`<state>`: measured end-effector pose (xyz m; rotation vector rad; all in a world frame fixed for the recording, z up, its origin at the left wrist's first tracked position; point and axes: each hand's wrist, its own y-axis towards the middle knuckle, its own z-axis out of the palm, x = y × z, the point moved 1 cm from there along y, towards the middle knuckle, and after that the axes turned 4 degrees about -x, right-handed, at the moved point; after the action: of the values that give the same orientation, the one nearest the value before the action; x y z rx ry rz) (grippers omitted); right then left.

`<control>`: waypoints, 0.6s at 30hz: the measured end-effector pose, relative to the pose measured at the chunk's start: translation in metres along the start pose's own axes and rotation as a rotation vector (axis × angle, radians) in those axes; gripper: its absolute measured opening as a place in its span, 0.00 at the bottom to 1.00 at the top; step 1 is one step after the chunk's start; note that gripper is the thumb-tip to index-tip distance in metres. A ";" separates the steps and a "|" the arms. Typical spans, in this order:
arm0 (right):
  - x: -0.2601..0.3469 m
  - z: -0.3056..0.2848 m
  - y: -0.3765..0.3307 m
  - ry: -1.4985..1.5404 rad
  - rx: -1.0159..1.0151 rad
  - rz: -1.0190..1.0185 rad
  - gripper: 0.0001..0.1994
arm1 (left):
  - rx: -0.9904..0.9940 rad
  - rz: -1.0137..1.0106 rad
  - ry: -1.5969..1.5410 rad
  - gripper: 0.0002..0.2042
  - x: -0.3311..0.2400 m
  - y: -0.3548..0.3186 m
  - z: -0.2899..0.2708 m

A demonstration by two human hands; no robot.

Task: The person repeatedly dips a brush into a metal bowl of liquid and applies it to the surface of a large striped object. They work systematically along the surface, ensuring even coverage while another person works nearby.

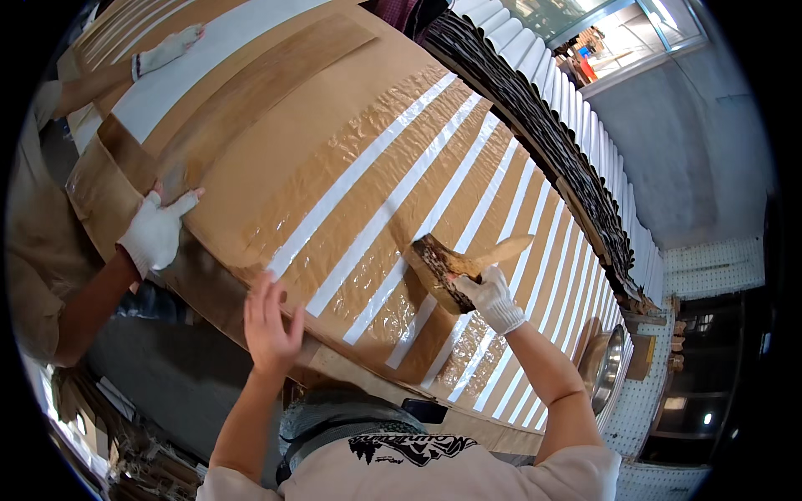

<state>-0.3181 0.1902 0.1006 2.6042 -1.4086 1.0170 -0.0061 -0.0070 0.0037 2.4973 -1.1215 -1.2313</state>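
Observation:
My right hand, in a white glove, is closed on a wide brush with a pale wooden handle and a dark, stained head. The brush rests on or just over a fanned stack of brown sheets, whose glossy, wet-looking edges alternate with white strips. Bare and with its fingers apart, my left hand is at the near left edge of the stack. Whether it touches the edge I cannot tell. It holds nothing.
At the left, a co-worker's gloved hand is beside a curled brown sheet; their other gloved hand lies farther off. A metal bowl stands at the right. Dark layered material and white rolls line the far side.

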 end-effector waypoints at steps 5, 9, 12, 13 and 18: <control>0.044 0.030 0.047 0.009 -0.036 0.015 0.27 | 0.032 0.013 0.207 0.25 0.034 0.018 -0.003; 0.081 0.022 0.122 0.044 -0.083 0.023 0.20 | 0.006 0.130 0.260 0.25 0.046 0.014 0.015; 0.071 0.012 0.189 0.283 -0.170 -0.317 0.17 | 0.049 0.129 0.295 0.24 0.041 0.014 0.014; 0.085 -0.002 0.203 0.236 -0.114 -0.208 0.17 | 0.050 0.125 0.299 0.23 0.043 0.013 0.014; 0.000 -0.040 0.331 0.330 -0.364 -0.095 0.15 | 0.112 0.096 0.270 0.22 0.041 0.014 0.014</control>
<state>-0.5880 0.0055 0.0385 2.1111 -1.2411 1.0088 -0.0088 -0.0416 -0.0253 2.5568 -1.2510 -0.7985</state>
